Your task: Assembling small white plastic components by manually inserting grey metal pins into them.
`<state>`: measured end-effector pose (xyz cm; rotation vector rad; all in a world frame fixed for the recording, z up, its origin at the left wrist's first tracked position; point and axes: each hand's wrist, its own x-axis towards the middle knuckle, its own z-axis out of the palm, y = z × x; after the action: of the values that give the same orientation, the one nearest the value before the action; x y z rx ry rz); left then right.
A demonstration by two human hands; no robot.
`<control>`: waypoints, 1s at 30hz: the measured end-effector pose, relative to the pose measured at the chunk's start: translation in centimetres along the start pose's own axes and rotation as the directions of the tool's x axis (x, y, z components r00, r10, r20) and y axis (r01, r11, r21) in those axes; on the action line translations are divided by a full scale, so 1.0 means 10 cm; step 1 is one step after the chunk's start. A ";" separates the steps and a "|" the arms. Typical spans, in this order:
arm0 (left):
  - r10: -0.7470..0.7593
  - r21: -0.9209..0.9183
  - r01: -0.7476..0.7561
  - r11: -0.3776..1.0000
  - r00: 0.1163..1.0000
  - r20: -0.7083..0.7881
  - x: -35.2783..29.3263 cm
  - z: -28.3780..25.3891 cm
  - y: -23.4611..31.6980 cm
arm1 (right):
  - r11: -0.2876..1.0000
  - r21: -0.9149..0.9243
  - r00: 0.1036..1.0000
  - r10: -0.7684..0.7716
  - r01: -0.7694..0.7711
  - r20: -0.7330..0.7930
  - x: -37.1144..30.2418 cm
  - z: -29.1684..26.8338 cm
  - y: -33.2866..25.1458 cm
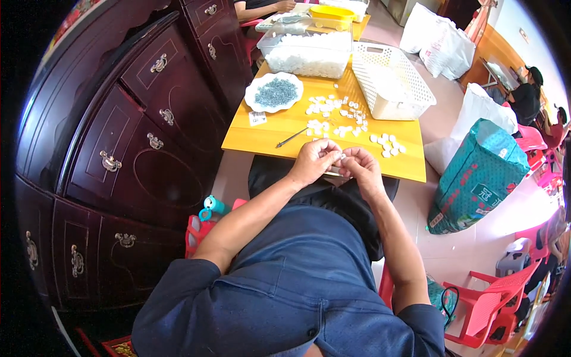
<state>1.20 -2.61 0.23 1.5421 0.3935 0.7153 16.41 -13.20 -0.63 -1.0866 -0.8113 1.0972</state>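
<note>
My left hand (315, 161) and my right hand (363, 171) meet over the near edge of the yellow table (241, 134). Between their fingertips they pinch a small white plastic piece (342, 156), mostly covered by the fingers. Beyond them lie scattered small white pieces (351, 113), with a group of rounder white pieces (388, 144) to the right. A thin dark screwdriver-like tool (290, 138) rests left of the pieces. Farther back, a white scalloped dish (250, 95) holds many small grey metallic bits, too fine to name.
At the table's back stand a clear bin (306, 65) full of white pieces, a white perforated basket (410, 110) and a yellow tub (331, 15). Dark wooden cabinets (137, 137) line the left. A teal bag (476, 178) and red chairs (491, 297) are right; other people sit beyond.
</note>
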 end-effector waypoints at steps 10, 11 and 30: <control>-0.116 -0.153 0.110 0.982 0.993 -0.034 0.01 -0.03 0.00 | 0.999 0.028 0.999 0.031 -0.030 -0.037 -0.01 0.01 0.02; -0.117 -0.153 0.111 0.982 0.993 -0.033 0.01 -0.03 0.00 | 0.999 0.034 0.999 0.033 -0.032 -0.033 -0.01 0.00 0.02; -0.086 -0.018 0.085 0.996 0.992 -0.087 0.02 -0.03 -0.11 | 0.995 0.073 0.992 0.076 -0.070 -0.095 -0.01 0.01 0.02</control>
<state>1.34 -2.15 -0.78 1.4748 0.5163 0.7194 16.19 -13.21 -0.82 -1.1101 -0.6555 1.1163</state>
